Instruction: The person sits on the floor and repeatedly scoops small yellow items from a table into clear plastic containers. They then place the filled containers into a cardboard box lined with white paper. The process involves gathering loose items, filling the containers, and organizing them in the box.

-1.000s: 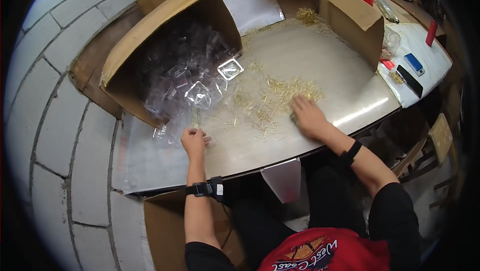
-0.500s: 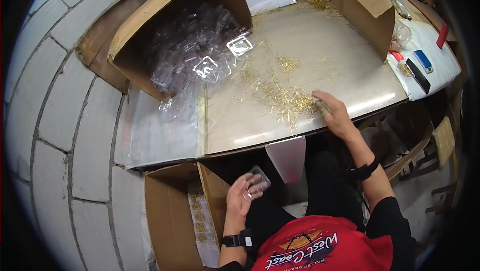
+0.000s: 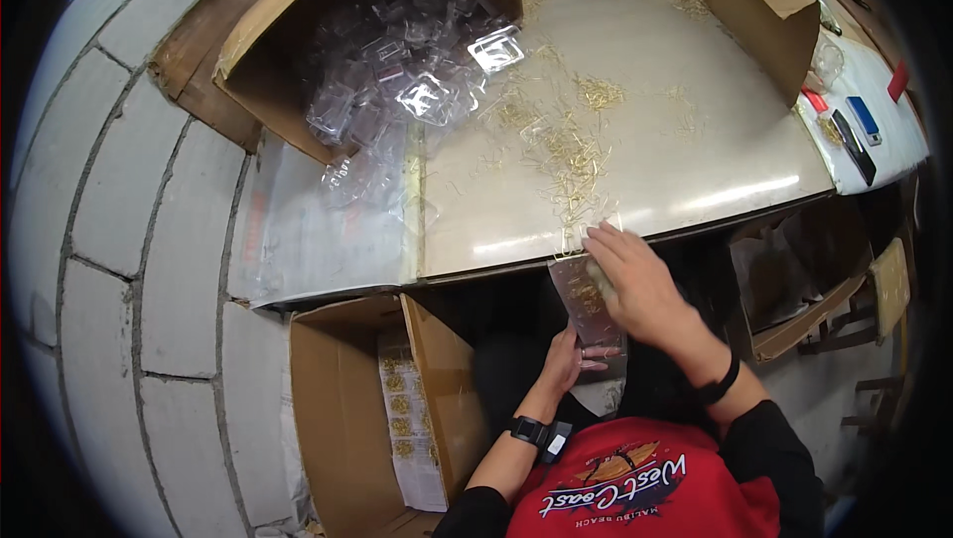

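My right hand [image 3: 633, 285] lies with its fingers stretched out together over a narrow metal chute [image 3: 570, 283] at the table's front edge. Gold-coloured wire hooks [image 3: 590, 298] lie on the chute, partly under that hand. At the chute's lower end my left hand [image 3: 564, 359] is closed on a clear plastic box, mostly hidden here by the fingers and the chute. A loose pile of the same hooks [image 3: 571, 166] spreads over the metal tabletop [image 3: 476, 210] just beyond the chute.
A tipped cardboard box [image 3: 288, 17] spills clear plastic boxes [image 3: 427, 96] at the back left. Below the table, an open carton [image 3: 333, 389] holds a row of filled clear boxes [image 3: 402, 426]. At the right lie a blue lighter-like object [image 3: 864, 119] and a black bar [image 3: 854, 149].
My left hand has moved right and up with the clear box to the chute's lower end. My right hand has come down and left from the pile, and hooks now lie on the chute.
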Tool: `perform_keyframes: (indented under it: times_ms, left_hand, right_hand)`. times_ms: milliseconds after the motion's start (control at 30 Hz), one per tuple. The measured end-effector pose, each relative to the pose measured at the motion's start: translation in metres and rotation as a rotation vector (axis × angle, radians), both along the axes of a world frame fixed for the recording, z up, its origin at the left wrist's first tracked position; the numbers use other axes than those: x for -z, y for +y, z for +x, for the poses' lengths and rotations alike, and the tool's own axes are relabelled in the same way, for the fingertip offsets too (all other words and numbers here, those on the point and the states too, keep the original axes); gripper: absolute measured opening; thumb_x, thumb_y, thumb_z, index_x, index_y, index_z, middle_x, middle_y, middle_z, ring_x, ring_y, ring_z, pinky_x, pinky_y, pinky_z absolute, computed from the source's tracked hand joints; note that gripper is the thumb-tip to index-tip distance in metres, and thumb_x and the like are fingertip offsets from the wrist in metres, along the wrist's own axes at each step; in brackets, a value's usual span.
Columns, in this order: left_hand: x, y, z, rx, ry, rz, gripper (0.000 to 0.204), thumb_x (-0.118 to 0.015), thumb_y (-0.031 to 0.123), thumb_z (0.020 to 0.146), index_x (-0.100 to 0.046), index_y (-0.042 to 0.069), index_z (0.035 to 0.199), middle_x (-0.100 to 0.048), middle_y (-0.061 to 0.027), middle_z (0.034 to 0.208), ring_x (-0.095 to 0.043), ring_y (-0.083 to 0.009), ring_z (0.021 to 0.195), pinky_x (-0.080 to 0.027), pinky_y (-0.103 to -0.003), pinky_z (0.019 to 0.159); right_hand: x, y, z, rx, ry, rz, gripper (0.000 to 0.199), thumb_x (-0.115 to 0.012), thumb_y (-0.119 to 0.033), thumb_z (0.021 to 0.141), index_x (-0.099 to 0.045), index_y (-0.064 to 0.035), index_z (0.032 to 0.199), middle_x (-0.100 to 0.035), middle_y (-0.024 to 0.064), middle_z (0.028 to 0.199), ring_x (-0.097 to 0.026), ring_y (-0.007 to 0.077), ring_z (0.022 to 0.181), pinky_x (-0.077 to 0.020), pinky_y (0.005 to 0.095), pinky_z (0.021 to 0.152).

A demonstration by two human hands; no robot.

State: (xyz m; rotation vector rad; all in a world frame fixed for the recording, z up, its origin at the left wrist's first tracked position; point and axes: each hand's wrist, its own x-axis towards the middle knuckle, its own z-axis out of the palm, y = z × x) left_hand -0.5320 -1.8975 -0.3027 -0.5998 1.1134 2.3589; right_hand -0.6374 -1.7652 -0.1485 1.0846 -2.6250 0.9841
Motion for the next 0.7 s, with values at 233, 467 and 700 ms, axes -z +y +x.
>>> perform_keyframes:
  times_ms: [233, 467, 700]
  left_hand:
    - [0.023, 0.006, 0.009, 0.02, 0.031, 0.019, 0.061, -0.03, 0.05, 0.097, -0.042, 0.0, 0.129, -0.059, -0.017, 0.117, -0.066, -0.0359, 0.092, -0.057, -0.034, 0.056]
    - [0.035, 0.009, 0.01, -0.048, 0.005, 0.064, 0.061, -0.03, 0.051, 0.097, -0.043, 0.001, 0.129, -0.061, -0.0159, 0.112, -0.067, -0.0321, 0.087, -0.058, -0.034, 0.053]
    - [0.031, 0.013, 0.018, -0.114, 0.031, 0.079, 0.059, -0.031, 0.052, 0.097, -0.046, 0.003, 0.126, -0.063, -0.0124, 0.107, -0.067, -0.0223, 0.084, -0.058, -0.033, 0.054]
  right_hand:
    - [0.028, 0.013, -0.034, 0.028, 0.111, 0.038, 0.037, -0.059, -0.009, 0.084, -0.054, -0.0007, 0.119, -0.051, 0.0142, 0.131, -0.043, 0.0323, 0.126, -0.0359, 0.0404, 0.104]
    - [0.017, 0.026, 0.022, -0.013, 0.018, -0.044, 0.048, -0.056, 0.007, 0.069, -0.055, 0.0009, 0.116, -0.054, 0.0172, 0.124, -0.049, 0.0341, 0.119, -0.0389, 0.0411, 0.102]
    - [0.057, 0.057, 0.051, -0.071, -0.368, -0.196, 0.05, -0.048, 0.014, 0.062, -0.056, 0.0011, 0.11, -0.057, 0.0196, 0.113, -0.054, 0.0389, 0.108, -0.0452, 0.0396, 0.094]
